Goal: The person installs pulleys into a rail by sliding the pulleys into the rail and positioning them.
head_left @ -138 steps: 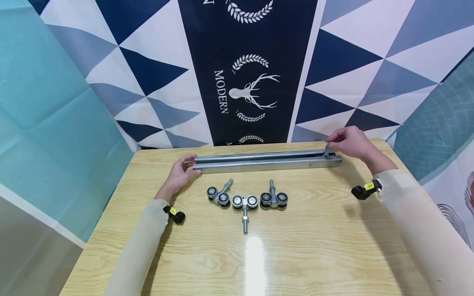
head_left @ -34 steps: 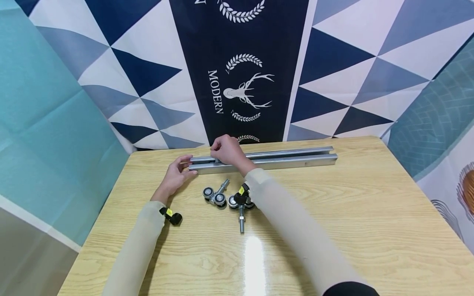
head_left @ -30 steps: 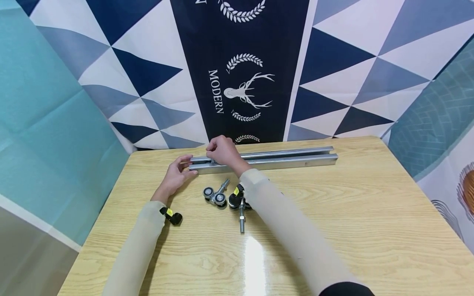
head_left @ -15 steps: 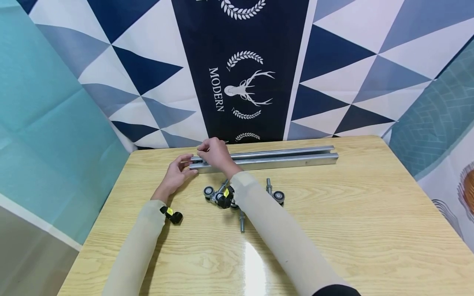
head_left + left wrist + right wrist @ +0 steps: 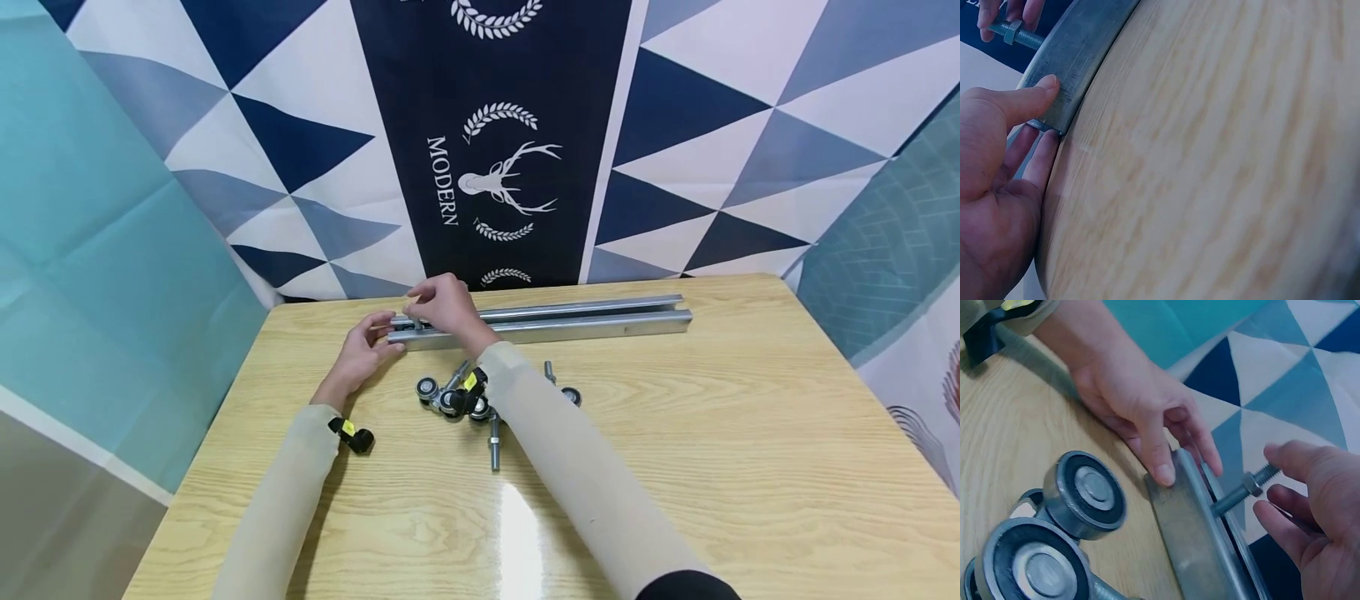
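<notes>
A metal channel track [image 5: 585,328] lies along the table's far side, its slot facing up. My left hand [image 5: 358,354] holds its left end, with the thumb [image 5: 1035,100] on the near face and fingers at the end and far side. A roller trolley's threaded bolt [image 5: 1235,499], with a nut on it, sticks up from the slot near that end; its wheels are hidden inside the track. My right hand [image 5: 447,307] has its fingertips at the bolt's upper end, apparently in a loose pinch.
Nearer on the wooden table [image 5: 720,433] lie a left trolley [image 5: 427,387], a middle trolley [image 5: 495,448] and a right trolley [image 5: 571,397], the last two partly covered by my right forearm. A patterned cloth [image 5: 315,108] hangs behind the table.
My right hand has slid the trolley's bolt from the track's right end to near its left end. In the last half second it has barely moved. My left hand has kept its hold.
</notes>
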A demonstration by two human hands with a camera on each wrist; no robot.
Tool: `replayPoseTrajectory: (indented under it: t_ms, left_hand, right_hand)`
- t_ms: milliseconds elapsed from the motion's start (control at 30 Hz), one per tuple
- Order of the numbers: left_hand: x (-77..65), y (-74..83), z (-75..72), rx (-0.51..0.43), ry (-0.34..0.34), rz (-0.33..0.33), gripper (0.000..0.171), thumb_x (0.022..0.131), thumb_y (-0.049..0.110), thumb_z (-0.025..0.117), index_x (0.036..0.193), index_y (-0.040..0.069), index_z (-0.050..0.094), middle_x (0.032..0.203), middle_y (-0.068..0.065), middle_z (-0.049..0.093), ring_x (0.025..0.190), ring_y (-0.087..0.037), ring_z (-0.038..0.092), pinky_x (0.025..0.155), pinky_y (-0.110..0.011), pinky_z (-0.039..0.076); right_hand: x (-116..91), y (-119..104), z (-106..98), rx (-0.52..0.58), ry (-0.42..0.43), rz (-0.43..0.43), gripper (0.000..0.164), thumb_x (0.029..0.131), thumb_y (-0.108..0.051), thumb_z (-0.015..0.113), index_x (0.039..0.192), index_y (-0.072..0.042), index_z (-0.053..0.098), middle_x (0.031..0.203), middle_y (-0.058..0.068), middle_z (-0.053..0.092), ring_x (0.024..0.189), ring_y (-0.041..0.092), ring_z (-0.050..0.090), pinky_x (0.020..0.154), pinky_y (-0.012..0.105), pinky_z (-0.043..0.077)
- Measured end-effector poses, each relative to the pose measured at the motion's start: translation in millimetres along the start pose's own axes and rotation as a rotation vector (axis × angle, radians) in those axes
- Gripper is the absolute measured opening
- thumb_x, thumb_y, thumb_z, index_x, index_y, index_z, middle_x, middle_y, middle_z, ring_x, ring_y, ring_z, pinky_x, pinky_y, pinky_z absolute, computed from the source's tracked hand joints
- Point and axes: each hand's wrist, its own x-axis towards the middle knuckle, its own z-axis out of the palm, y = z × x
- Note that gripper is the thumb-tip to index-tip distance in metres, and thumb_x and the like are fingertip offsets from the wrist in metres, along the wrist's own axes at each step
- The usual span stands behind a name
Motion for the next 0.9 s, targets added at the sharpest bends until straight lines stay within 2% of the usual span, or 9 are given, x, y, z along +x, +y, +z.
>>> replayPoseTrajectory:
  t_ms: [167,367,667,900]
  left_hand:
    - [1.3,-0.2,1.6,-0.008,0.002,-0.010,0.066,0.086,-0.003,0.073,0.146,0.006,0.046,0.149,-0.017,0.047,0.135,-0.031,0.047,0.115,-0.041,0.043]
    - [1.9,1.6,-0.2,0.008,0.001,-0.004,0.065,0.087,-0.002,0.073,0.146,0.008,0.046,0.149,-0.017,0.047,0.135,-0.032,0.048,0.117,-0.047,0.040]
    - [4.1,1.2,-4.0,0.030,0.010,-0.006,0.065,0.087,0.000,0.073,0.145,0.009,0.046,0.148,-0.017,0.047,0.135,-0.032,0.048,0.117,-0.049,0.039]
    - [4.9,4.5,-0.7,0.018,0.003,-0.030,0.066,0.088,-0.002,0.072,0.147,0.007,0.044,0.150,-0.018,0.045,0.136,-0.032,0.046,0.118,-0.048,0.039]
  right_hand:
    - [1,5,-10,0.032,0.040,-0.003,0.031,0.082,-0.031,0.081,0.109,-0.016,0.079,0.095,0.001,0.077,0.088,0.014,0.068,0.075,0.033,0.059]
    - [3,4,-19,0.030,0.063,-0.012,0.029,0.082,-0.031,0.081,0.104,-0.013,0.080,0.094,0.002,0.077,0.085,0.014,0.067,0.073,0.032,0.058]
    - [1,-4,-36,0.012,0.052,-0.003,0.022,0.082,-0.035,0.081,0.093,-0.016,0.081,0.092,0.000,0.077,0.083,0.013,0.066,0.071,0.028,0.054]
    - [-5,4,-53,-0.001,0.070,-0.016,0.021,0.083,-0.035,0.080,0.090,-0.016,0.081,0.090,0.000,0.076,0.081,0.015,0.064,0.068,0.028,0.052]
